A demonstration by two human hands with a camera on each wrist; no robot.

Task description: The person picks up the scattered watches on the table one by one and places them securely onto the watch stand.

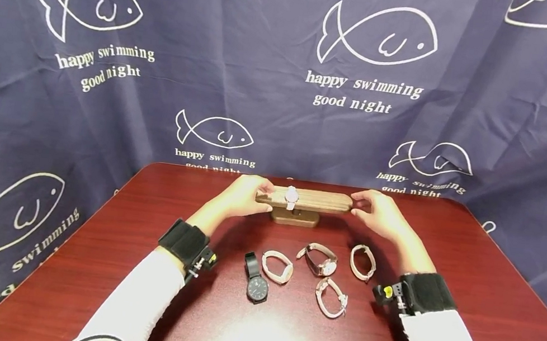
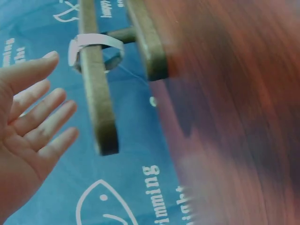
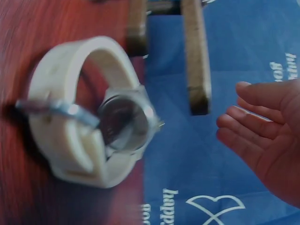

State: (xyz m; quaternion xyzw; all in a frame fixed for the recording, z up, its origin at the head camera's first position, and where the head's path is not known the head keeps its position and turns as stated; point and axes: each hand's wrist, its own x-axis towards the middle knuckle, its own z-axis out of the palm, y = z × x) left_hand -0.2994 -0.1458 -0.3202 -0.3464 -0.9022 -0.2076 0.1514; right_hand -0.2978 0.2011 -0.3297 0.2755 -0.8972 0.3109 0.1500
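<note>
A wooden watch stand [image 1: 326, 200] stands at the back of the table, its bar lying crosswise above a small base. Strapped round the bar, left of its middle, is a white wristwatch [image 1: 292, 197]. My left hand [image 1: 242, 196] is at the bar's left end; the left wrist view shows its fingers extended and a gap between them and the wood. At the opposite end is my right hand [image 1: 381, 212], fingers loosely bent and apart from the bar in the right wrist view. Neither hand holds anything.
On the red-brown table [image 1: 162, 298] in front of the stand lie a black watch [image 1: 257, 288], a white watch [image 1: 279, 267], a brown-strapped watch [image 1: 327, 268], a pale watch [image 1: 331, 301] and a cream watch [image 1: 363, 264]. A blue fish-print curtain [image 1: 283, 81] hangs behind.
</note>
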